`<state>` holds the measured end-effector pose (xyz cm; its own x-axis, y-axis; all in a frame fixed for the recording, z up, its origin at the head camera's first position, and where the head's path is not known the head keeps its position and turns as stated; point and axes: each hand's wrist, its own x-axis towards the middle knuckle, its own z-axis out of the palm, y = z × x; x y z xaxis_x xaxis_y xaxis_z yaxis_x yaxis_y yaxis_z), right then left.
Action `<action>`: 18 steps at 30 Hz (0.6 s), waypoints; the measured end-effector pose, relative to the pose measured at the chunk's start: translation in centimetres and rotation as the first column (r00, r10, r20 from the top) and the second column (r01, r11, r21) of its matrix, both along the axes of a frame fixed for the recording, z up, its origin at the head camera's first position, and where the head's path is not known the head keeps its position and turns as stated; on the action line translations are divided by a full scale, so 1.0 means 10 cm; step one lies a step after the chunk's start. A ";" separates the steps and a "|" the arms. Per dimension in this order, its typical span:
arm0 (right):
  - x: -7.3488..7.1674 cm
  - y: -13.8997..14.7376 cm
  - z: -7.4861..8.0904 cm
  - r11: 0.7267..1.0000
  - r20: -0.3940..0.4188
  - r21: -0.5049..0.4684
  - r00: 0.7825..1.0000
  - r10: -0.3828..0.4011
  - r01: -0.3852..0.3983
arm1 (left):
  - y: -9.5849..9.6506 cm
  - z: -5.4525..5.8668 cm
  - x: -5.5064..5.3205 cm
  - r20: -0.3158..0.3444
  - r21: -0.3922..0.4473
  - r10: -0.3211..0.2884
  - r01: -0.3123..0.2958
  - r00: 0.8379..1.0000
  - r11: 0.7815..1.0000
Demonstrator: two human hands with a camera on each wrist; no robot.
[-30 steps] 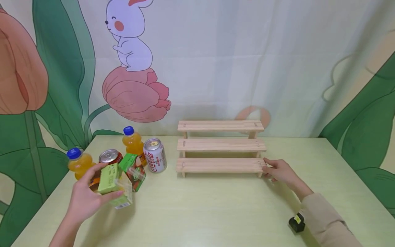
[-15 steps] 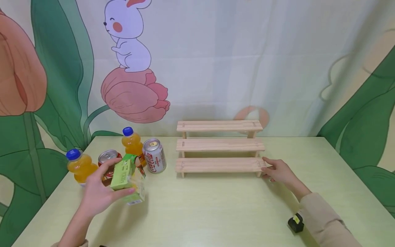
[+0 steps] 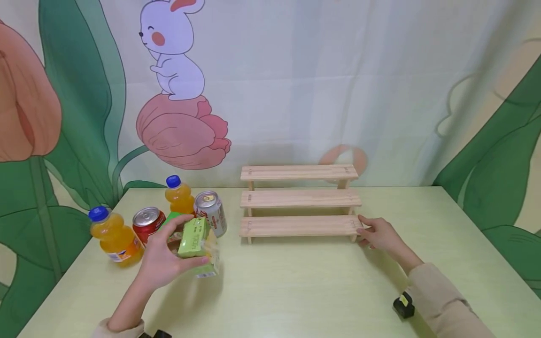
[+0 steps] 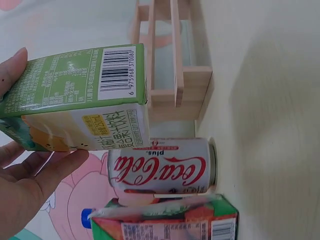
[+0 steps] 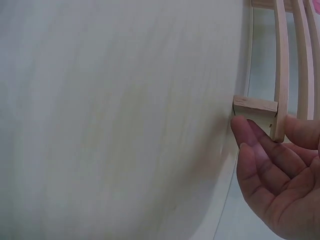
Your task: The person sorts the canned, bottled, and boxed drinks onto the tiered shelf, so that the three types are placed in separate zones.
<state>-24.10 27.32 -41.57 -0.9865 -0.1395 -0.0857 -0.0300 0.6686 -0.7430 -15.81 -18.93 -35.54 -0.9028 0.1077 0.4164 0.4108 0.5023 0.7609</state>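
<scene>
My left hand (image 3: 160, 265) holds a small green juice carton (image 3: 193, 238), thumb on one side and fingers on the other. In the left wrist view the carton (image 4: 75, 95) shows a barcode and hangs above the table. Just behind it stand a silver Coca-Cola can (image 4: 160, 170) and a second carton, green and red (image 4: 165, 222). The three-tier wooden rack (image 3: 300, 198) stands at the back middle. My right hand (image 3: 382, 234) pinches the right end of its lowest plank; the right wrist view has the thumb (image 5: 302, 132) above the plank and fingers below.
Left of the cartons are a red can (image 3: 148, 224) and an orange drink bottle (image 3: 120, 241) with a blue cap. A second such bottle (image 3: 180, 197) stands behind, near the printed curtain (image 3: 287, 94). A small black device (image 3: 404, 305) is by the right sleeve.
My left hand has carried the green juice carton rightward, past the red can and in front of the other carton and the silver can. My right hand stays at the rack's end.
</scene>
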 end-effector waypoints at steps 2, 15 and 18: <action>0.00 -0.01 0.01 1.000 0.003 0.006 1.000 0.000 0.000 | 0.03 -0.01 -0.02 -0.001 -0.001 -0.010 0.010 1.000 1.000; 0.03 -0.01 0.03 1.000 0.017 -0.005 1.000 0.019 -0.019 | 0.20 0.01 -0.18 0.012 -0.008 -0.024 0.024 1.000 1.000; 0.02 -0.01 0.03 1.000 0.021 -0.007 1.000 0.012 -0.012 | 0.25 0.03 -0.22 0.014 0.005 -0.023 0.023 1.000 1.000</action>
